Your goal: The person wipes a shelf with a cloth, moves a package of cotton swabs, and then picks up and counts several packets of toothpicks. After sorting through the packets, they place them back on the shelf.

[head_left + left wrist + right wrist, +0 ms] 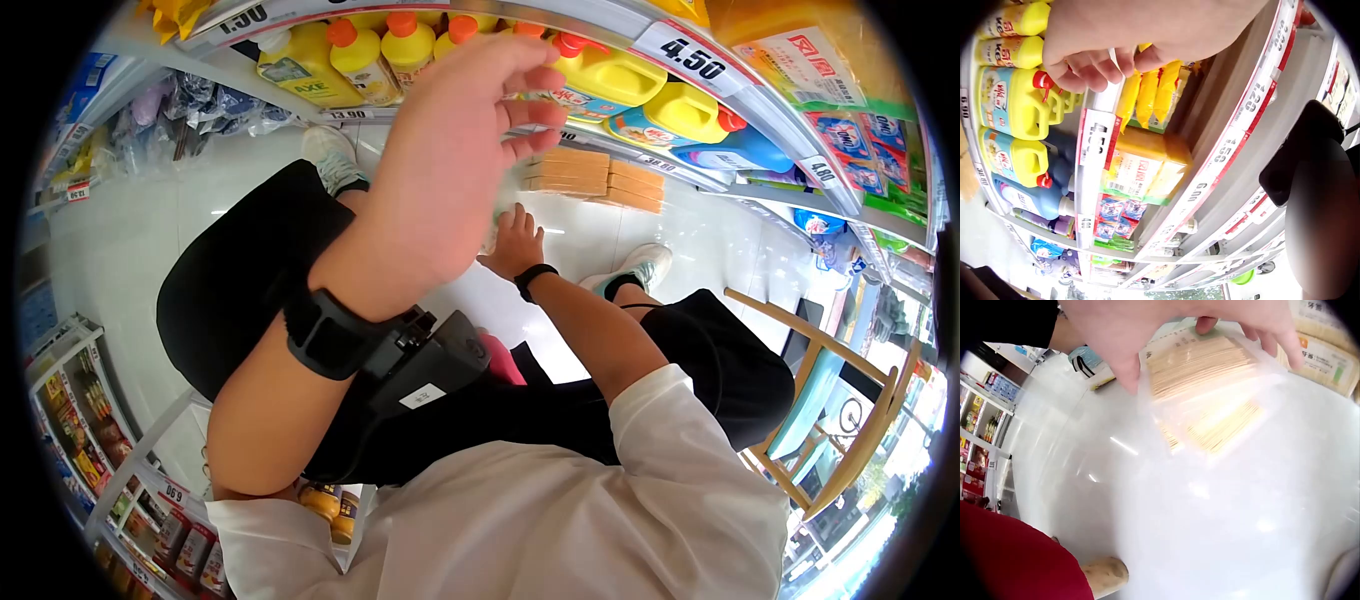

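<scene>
The person had one left hand (440,190) and one right hand (515,245), two black wrist straps (335,340) and two shoes (650,266). There were two stacks of brown packets (568,172), plus clear packets of sticks (1200,369) whose number was lost in glare. At the front were one AXE bottle (310,72), at least four orange-capped yellow bottles (360,65), two red-capped yellow jugs (635,75) and one blue bottle (740,153), with further jugs behind, too overlapped to count.
</scene>
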### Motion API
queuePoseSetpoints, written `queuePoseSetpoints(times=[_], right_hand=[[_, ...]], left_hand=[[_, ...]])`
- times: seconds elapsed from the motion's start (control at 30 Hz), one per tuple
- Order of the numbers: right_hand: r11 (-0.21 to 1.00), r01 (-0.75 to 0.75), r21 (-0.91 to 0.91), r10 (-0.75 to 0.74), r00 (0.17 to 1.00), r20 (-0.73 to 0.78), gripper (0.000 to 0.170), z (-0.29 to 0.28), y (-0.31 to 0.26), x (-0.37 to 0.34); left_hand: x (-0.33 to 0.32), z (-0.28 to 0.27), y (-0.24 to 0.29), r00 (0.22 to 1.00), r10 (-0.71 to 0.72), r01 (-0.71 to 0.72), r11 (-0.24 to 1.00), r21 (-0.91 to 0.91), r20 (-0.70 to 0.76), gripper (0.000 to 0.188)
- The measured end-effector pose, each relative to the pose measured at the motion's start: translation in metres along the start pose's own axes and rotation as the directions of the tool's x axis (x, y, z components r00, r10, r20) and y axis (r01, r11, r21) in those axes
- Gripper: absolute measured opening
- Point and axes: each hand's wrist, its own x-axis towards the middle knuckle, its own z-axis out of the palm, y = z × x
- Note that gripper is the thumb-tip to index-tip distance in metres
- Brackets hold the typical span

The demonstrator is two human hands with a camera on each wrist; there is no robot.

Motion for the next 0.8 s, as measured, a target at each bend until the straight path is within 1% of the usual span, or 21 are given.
queuePoseSetpoints(times=[0.03, 0.07, 0.13, 0.17, 0.23, 0.27, 0.3, 0.33, 0.37, 0.4, 0.43, 0.5, 0.53, 0.6, 0.63, 0.7, 0.73, 0.8], right_hand=[[1.0, -0.014, -0.002, 0.014, 0.999, -0.037, 0.08, 0.002, 0.0, 0.0], [1.0, -0.02, 0.003, 0.02, 0.999, -0.036, 0.08, 0.003, 0.002, 0.0], [0.999, -0.008, 0.036, 0.008, 1.0, -0.004, 0.069, 0.004, 0.009, 0.003], [0.999, -0.009, 0.044, 0.01, 1.0, -0.008, 0.069, 0.004, 0.013, 0.002], [0.993, 0.075, 0.09, -0.066, 0.993, -0.096, 0.061, 0.003, 0.021, -0.003], [0.992, 0.1, 0.074, -0.09, 0.988, -0.124, 0.059, 0.002, 0.025, -0.006], [0.992, 0.094, 0.085, -0.082, 0.987, -0.137, 0.059, 0.001, 0.028, -0.009], [0.988, 0.124, 0.088, -0.112, 0.985, -0.129, 0.059, 0.0, 0.033, -0.011], [0.984, 0.152, 0.09, -0.141, 0.983, -0.122, 0.059, -0.001, 0.036, -0.014], [0.983, 0.149, 0.106, -0.136, 0.984, -0.115, 0.058, -0.007, 0.037, -0.02], [0.984, 0.139, 0.109, -0.125, 0.984, -0.126, 0.058, -0.011, 0.037, -0.024], [0.976, 0.104, 0.192, -0.088, 0.992, -0.094, 0.056, -0.015, 0.038, -0.033], [0.976, 0.1, 0.192, -0.081, 0.991, -0.104, 0.056, -0.017, 0.038, -0.036], [0.948, 0.089, 0.307, -0.061, 0.993, -0.099, 0.054, -0.022, 0.038, -0.044], [0.948, 0.084, 0.307, -0.053, 0.993, -0.106, 0.054, -0.027, 0.038, -0.048], [0.869, 0.257, 0.424, -0.154, 0.953, -0.262, 0.051, -0.037, 0.041, -0.058], [0.871, 0.246, 0.426, -0.141, 0.954, -0.264, 0.051, -0.042, 0.042, -0.062], [0.821, 0.343, 0.456, -0.191, 0.919, -0.346, 0.05, -0.05, 0.043, -0.067]], left_hand=[[0.0, -0.006, -0.005, 0.998, -0.054, 0.055, 0.998, -0.04, 0.043, 0.036], [-0.002, -0.009, -0.01, 0.997, -0.059, 0.061, 0.997, -0.038, 0.046, 0.036], [-0.005, -0.01, -0.016, 0.978, -0.183, 0.187, 0.982, 0.04, -0.097, 0.027], [-0.006, -0.014, -0.022, 0.979, -0.183, 0.188, 0.981, 0.048, -0.095, 0.027], [-0.01, -0.029, -0.039, 0.946, -0.271, 0.304, 0.933, 0.194, -0.178, 0.02], [-0.013, -0.039, -0.048, 0.947, -0.269, 0.303, 0.93, 0.21, -0.174, 0.02], [-0.016, -0.052, -0.06, 0.915, -0.348, 0.394, 0.881, 0.262, -0.206, 0.02], [-0.019, -0.063, -0.071, 0.875, -0.422, 0.481, 0.82, 0.31, -0.239, 0.02], [-0.022, -0.072, -0.08, 0.827, -0.491, 0.561, 0.747, 0.358, -0.273, 0.021], [-0.026, -0.081, -0.09, 0.774, -0.551, 0.633, 0.664, 0.398, -0.312, 0.021], [-0.028, -0.089, -0.101, 0.777, -0.552, 0.629, 0.66, 0.41, -0.303, 0.021], [-0.03, -0.106, -0.127, 0.684, -0.639, 0.714, 0.488, 0.503, -0.352, 0.029], [-0.026, -0.114, -0.142, 0.69, -0.636, 0.707, 0.488, 0.512, -0.346, 0.029], [-0.017, -0.126, -0.17, 0.674, -0.64, 0.694, 0.376, 0.614, -0.369, 0.036], [-0.016, -0.123, -0.179, 0.678, -0.64, 0.688, 0.376, 0.621, -0.363, 0.036], [-0.017, -0.114, -0.194, 0.703, -0.651, 0.652, 0.432, 0.623, -0.285, 0.042], [-0.016, -0.113, -0.196, 0.699, -0.685, 0.613, 0.425, 0.666, -0.205, 0.04], [-0.021, -0.114, -0.202, 0.686, -0.71, 0.609, 0.439, 0.661, -0.16, 0.039]])
